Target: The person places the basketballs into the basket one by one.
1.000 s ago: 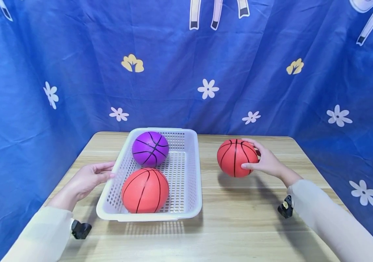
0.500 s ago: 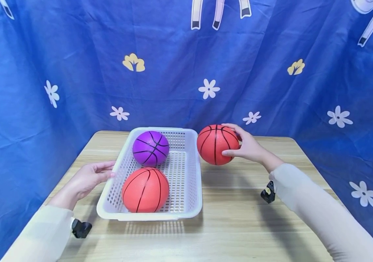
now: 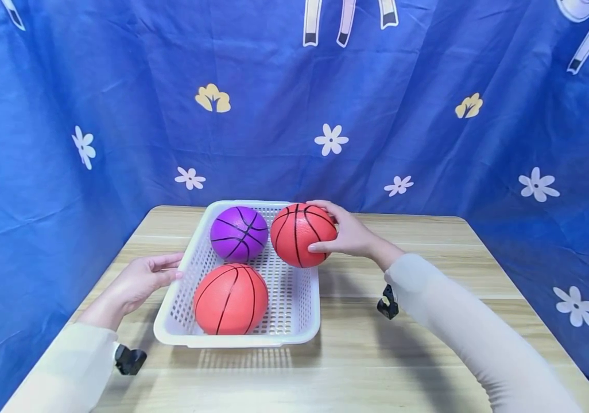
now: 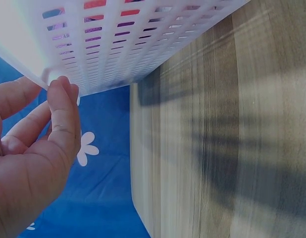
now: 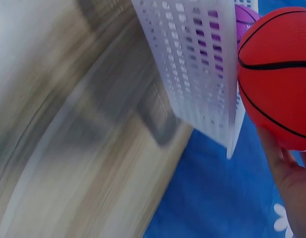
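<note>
My right hand (image 3: pixel 352 232) grips a red toy basketball (image 3: pixel 302 235) from its right side, thumb in front and fingers behind. That ball is over the right rear part of a white perforated plastic basket (image 3: pixel 237 342), overlapping its right rim. A purple ball (image 3: pixel 239 234) lies at the back left inside the basket, and an orange-red ball (image 3: pixel 231 299) lies in front of it. At the basket's left side, my left hand (image 3: pixel 142 282) pinches the rim between thumb and fingers. The left wrist view shows those fingers (image 4: pixel 63 106) curled under the rim.
The basket stands on a light wood-grain table (image 3: pixel 377 355). A blue curtain (image 3: pixel 274 103) with flower prints hangs behind and at both sides. Each forearm carries a black wrist mount, the left one (image 3: pixel 129 360) close above the table.
My right hand has carried the red basketball leftward from the table beside the basket to over the basket's right rear. The left hand and the basket have stayed in place.
</note>
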`<state>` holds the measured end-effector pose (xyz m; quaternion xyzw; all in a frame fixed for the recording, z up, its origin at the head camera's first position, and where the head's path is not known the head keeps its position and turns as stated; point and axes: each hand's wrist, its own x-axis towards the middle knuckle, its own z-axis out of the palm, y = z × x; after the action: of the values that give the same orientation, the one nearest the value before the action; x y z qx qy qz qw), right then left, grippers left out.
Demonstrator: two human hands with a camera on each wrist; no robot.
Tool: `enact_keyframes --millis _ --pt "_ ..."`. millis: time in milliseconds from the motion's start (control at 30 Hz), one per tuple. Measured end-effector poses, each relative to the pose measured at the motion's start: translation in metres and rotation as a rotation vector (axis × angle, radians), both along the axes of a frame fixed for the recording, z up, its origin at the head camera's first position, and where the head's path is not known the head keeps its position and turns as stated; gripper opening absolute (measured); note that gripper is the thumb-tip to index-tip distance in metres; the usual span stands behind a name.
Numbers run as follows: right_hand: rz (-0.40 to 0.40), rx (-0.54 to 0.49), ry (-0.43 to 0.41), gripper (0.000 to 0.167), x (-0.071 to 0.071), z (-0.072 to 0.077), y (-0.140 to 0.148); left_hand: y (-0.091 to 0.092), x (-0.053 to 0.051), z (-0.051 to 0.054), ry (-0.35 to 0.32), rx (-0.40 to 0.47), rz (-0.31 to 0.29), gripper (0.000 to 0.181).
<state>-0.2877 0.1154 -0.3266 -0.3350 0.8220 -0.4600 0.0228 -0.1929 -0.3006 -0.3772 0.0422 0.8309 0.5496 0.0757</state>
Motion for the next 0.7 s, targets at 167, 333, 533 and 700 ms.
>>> enact_keyframes --millis 167,333,533,700 --pt "0.003 0.04 0.03 0.083 0.0 -0.006 -0.016 0.0 -0.001 -0.002 0.009 0.005 0.003 0.059" --pt "-0.009 0.098 0.045 0.083 0.001 -0.009 -0.026 0.0 -0.002 -0.003 0.008 -0.003 0.006 0.06" --pt "-0.013 0.134 0.064 0.083 0.001 -0.013 -0.035 0.0 -0.001 -0.002 0.003 -0.007 0.006 0.06" --pt "-0.019 0.144 0.076 0.083 0.001 -0.019 -0.04 0.0 -0.001 -0.002 -0.002 -0.01 0.008 0.06"
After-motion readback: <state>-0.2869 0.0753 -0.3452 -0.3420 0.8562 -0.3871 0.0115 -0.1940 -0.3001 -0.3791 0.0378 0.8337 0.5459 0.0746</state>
